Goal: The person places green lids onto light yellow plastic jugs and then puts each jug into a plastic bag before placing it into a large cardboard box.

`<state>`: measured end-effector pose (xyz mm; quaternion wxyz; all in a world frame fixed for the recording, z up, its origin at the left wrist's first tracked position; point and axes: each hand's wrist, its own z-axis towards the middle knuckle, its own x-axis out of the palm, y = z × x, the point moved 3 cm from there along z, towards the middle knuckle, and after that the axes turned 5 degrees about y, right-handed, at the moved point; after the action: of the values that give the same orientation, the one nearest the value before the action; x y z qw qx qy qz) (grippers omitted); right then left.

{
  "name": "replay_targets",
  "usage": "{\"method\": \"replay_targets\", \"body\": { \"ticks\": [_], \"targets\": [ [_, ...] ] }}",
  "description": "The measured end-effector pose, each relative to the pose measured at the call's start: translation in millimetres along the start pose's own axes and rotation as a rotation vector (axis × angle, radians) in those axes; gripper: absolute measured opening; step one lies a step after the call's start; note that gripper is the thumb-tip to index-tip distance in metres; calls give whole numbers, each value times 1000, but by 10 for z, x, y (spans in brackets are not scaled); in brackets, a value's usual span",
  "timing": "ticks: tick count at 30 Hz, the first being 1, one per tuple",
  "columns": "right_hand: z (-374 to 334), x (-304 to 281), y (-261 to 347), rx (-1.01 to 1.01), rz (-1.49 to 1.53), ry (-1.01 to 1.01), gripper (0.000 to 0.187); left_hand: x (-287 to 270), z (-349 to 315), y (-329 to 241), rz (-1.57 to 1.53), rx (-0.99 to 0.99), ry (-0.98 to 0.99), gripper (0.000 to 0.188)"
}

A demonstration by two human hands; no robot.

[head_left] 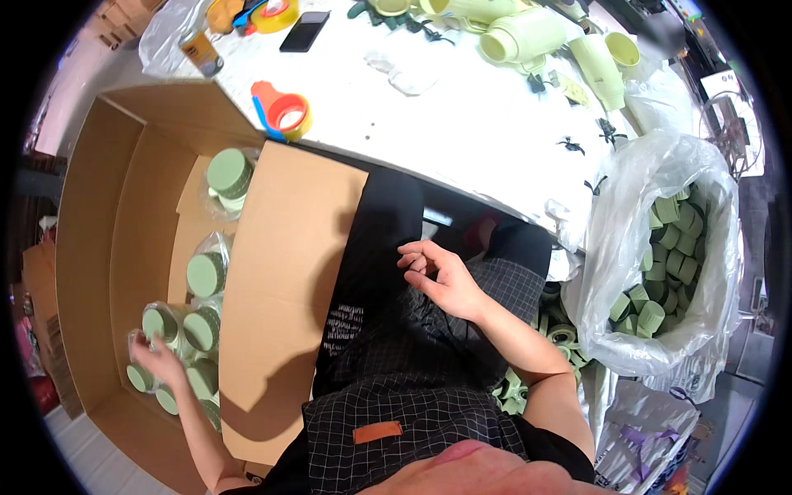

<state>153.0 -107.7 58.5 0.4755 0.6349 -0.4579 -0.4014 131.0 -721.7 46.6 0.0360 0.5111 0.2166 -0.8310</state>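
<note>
Black checked apron (396,404) nearest the lens, brown tag on its front. Left hand (162,363) down in an open cardboard box (153,194), fingers at the green-lidded containers (205,274); cannot tell whether it grips one or merely touches. Containers stand in clear plastic bags, lids up, most clustered toward the near end of the box, one well apart at the far end. Box flap (285,297) folded out toward the lap. Right hand (437,279) above the lap, fingers loosely curled, unloaded. Ahead, white worktable (470,124): red-and-yellow tape dispenser (294,115) at the edge near the box, black phone (304,31) beyond, pale green jugs (521,40) farther right. Right side: clear plastic bag (610,280) full of green caps (681,247).
</note>
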Motion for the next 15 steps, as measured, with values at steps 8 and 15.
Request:
{"method": "replay_targets", "body": {
  "ticks": [8,15],
  "targets": [
    [-759,-1259,-31,-130,-357,-576,47,1486,-579,-5737,-740,1058,659,52],
    [-3219,-3092,-589,2,-572,-1832,36,2943,-518,-8529,-434,959,61,95]
  ]
}}
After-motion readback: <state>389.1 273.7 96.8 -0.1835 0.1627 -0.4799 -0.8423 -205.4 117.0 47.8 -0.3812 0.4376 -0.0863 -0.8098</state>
